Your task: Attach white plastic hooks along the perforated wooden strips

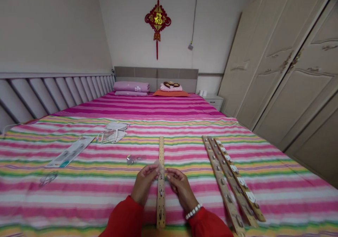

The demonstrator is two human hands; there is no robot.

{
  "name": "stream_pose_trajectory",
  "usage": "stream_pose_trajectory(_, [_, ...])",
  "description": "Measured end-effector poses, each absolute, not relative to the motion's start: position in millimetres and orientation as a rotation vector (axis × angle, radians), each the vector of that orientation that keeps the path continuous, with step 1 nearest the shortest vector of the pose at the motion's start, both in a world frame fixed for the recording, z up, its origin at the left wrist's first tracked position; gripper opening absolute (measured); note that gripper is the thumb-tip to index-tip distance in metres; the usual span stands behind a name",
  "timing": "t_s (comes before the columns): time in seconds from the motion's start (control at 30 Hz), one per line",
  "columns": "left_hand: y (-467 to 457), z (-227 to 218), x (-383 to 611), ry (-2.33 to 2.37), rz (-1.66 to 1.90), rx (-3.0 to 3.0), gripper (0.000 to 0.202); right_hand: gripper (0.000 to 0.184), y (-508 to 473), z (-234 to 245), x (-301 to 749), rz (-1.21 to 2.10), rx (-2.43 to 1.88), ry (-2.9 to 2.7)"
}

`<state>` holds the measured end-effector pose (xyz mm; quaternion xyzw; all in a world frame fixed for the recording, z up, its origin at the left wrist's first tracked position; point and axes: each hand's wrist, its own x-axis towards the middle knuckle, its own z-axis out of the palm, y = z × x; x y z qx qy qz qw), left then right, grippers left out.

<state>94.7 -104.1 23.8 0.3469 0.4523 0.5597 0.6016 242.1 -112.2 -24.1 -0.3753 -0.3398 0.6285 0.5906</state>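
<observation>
A narrow wooden strip point(161, 149) with rows of small holes lies lengthwise in front of me. Small metal hardware pieces point(161, 192) sit along its near half. My left hand point(146, 180) is closed at the strip's left edge, pinching a small clear plastic piece point(158, 164) over the wood. On the other side, my right hand point(180, 186) has its fingertips pinched together close to the strip. Whatever is between those fingertips is too small to make out. Just beyond my left hand lies a small clear packet point(135, 158) with shiny metal in it.
Three more wooden strips point(224, 180) with metal or white pieces lie to the right on the striped bedsheet point(105, 194). Leftward are a long flat package point(70, 152), several papers or packets point(113, 133) and a thin looped bundle point(49, 178). Folded bedding point(131, 86) is at the headboard.
</observation>
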Motion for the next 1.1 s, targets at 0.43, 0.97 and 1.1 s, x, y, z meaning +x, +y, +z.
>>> stream_pose_trajectory(0.43, [-116.8, 21.9, 105.3, 0.894, 1.187, 0.602, 0.038, 0.023, -119.3, -10.3, 230.6, 1.434, -0.796, -0.839])
stream_pose_trajectory(0.97, [-118.3, 22.5, 93.3, 1.111, 1.301, 0.933, 0.035, 0.027, -118.3, -9.8, 234.5, 1.291, -0.921, -0.779])
stream_pose_trajectory(1.1, [-116.6, 23.7, 91.8, 1.100, 1.300, 0.958, 0.037, 0.027, -120.8, -9.5, 232.8, 1.339, -0.882, -0.764])
